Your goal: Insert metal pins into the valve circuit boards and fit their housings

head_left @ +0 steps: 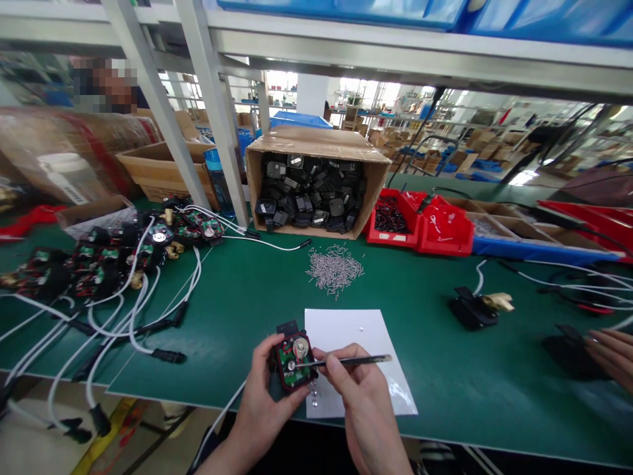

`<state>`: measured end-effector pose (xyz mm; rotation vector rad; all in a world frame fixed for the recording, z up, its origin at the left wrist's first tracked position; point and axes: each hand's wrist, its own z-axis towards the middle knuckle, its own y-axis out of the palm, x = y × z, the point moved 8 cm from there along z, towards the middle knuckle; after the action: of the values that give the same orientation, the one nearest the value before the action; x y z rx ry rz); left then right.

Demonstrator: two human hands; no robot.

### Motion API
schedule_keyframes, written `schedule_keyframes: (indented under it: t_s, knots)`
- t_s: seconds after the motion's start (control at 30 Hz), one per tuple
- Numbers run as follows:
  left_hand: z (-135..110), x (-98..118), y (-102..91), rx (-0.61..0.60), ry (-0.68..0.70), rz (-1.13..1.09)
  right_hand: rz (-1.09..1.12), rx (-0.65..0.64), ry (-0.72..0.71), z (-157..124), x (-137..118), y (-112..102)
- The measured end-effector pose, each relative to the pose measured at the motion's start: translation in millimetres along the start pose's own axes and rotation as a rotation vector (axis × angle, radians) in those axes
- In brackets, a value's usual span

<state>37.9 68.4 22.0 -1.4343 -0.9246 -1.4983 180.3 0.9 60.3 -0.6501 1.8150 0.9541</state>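
My left hand [267, 389] is closed around a small black housing with an open face, which shows a green circuit board [287, 375] and a round silver part. The housing is held just over the left edge of a white sheet of paper [346, 330]. In my right hand [361, 396] are slim dark tweezers [356, 361], gripped like a pen. Their tip reaches onto the board, near a small round metal piece [291, 365]. Several tiny shiny pieces [314, 394] lie on the paper beside the housing. A white cable [230, 406] runs down on the left.
A pile of small metal pins [335, 269] lies beyond the paper. Behind it stand a cardboard box [316, 142] of black housings and red bins [445, 231]. Cabled assemblies [99, 264] crowd the left. At right are a black unit [475, 309] and another person's hand [613, 356].
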Motion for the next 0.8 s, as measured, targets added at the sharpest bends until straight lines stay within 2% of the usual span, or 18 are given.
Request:
schedule_keyframes:
  t_s: [0.3, 0.47, 0.6, 0.7, 0.8]
  knots:
    - [0.3, 2.1, 1.8, -0.007, -0.004, 0.008, -0.007, -0.028, -0.037, 0.3, -1.7, 2.4]
    - [4.0, 15.2, -5.9, 0.055, 0.169, 0.093, -0.07, -0.037, -0.064, -1.6, -4.6, 4.2]
    - [4.7, 21.9, -7.5, 0.056, 0.221, 0.175, -0.073, -0.047, -0.085, -2.2, -6.5, 4.6]
    - [3.6, 23.4, -6.4, 0.058, 0.264, 0.204, -0.117, -0.038, -0.153, 2.2, -5.3, 2.6]
    - [3.6, 28.3, -8.0, 0.099, 0.372, 0.189, -0.161, 0.012, -0.273, 6.4, -2.9, 1.1]
